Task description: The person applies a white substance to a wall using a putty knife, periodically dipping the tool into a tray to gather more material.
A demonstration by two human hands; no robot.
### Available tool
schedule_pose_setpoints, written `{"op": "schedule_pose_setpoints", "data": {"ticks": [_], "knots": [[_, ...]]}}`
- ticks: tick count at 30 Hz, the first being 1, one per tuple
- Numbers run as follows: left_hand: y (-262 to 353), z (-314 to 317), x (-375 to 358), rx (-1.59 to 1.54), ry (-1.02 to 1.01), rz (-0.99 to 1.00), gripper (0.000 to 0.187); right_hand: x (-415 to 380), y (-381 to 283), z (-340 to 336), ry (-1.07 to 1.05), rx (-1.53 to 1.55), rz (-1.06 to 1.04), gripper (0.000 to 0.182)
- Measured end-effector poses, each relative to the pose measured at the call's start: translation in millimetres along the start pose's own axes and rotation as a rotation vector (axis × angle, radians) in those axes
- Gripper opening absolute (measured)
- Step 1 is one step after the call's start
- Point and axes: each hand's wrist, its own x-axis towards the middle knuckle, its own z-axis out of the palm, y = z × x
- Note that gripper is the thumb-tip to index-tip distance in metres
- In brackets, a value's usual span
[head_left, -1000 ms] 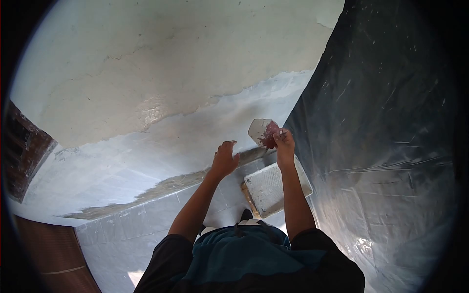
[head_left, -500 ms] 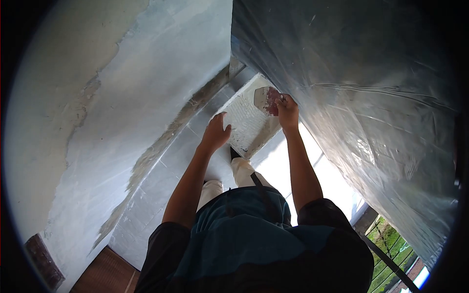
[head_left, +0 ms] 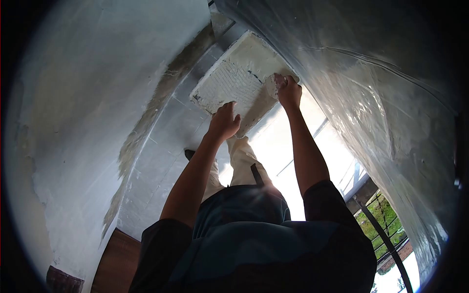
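My right hand (head_left: 289, 93) is closed around a putty knife (head_left: 274, 86), its blade smeared with pale paste. The knife is over the right corner of a shallow rectangular tray (head_left: 256, 113). White paste with ridged marks covers much of the tray's bottom. My left hand (head_left: 224, 121) grips the tray's near-left edge, fingers bent over the rim and thumb apart from them. The tray's underside is hidden.
On the left, a plastered wall (head_left: 97, 88) has a rough unfinished strip along its foot. Clear plastic sheeting (head_left: 371, 107) hangs at right. Grey floor tiles (head_left: 163, 161) lie below, with a brown panel (head_left: 116, 259) at lower left. Metal railing (head_left: 386, 239) stands lower right.
The view has shifted, and the tray looks larger and higher in it. My right hand has turned the putty knife and moved it to the tray's right corner.
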Motion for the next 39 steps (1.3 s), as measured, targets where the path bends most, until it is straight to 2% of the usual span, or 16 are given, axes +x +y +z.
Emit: {"op": "schedule_pose_setpoints", "data": {"ticks": [6, 16, 21, 28, 31, 37, 39], "knots": [[-21, 21, -4, 0.028, -0.009, -0.028, 0.05, -2, 14, 25, 0.01, -0.062, 0.006, 0.03], [-25, 29, -18, -0.05, 0.017, -0.036, 0.048, -1, 18, 39, 0.08, -0.073, -0.038, 0.032], [-30, 33, -23, -0.068, 0.044, -0.028, 0.047, 1, 13, 35, 0.023, -0.073, 0.032, 0.032], [-37, 32, -42, -0.075, 0.046, -0.077, 0.048, -6, 8, 51, -0.014, -0.075, 0.016, 0.035], [-42, 27, -54, -0.083, 0.043, -0.113, 0.047, -14, -6, 44, -0.106, -0.044, 0.088, 0.03], [-50, 3, -75, -0.066, 0.108, -0.138, 0.047, -29, -13, 47, -0.192, 0.116, -0.027, 0.02], [-55, -11, -84, -0.054, 0.149, -0.145, 0.048, -37, -31, 44, -0.329, 0.454, 0.127, 0.016]]}}
